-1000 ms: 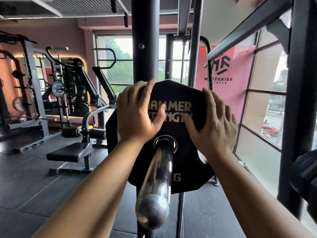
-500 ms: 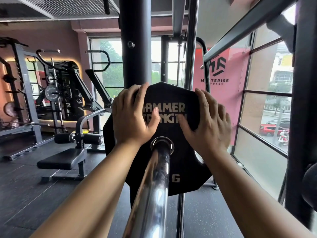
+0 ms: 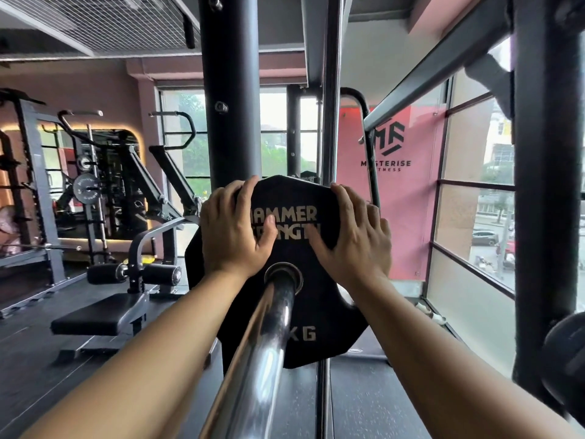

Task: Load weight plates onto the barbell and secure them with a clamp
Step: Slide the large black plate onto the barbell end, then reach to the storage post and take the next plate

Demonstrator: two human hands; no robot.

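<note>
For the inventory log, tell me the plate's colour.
The plate is black with pale lettering; head view shows it best.

The black weight plate bears pale lettering at 12 o'clock from its hole: "AMMER" over "TRENGT", with the ends covered by the left hand and right hand. At 6 o'clock it reads "KG". The pink wall at 2 o'clock shows an "MF" logo above "M STERISE" and "TNESS".
</note>
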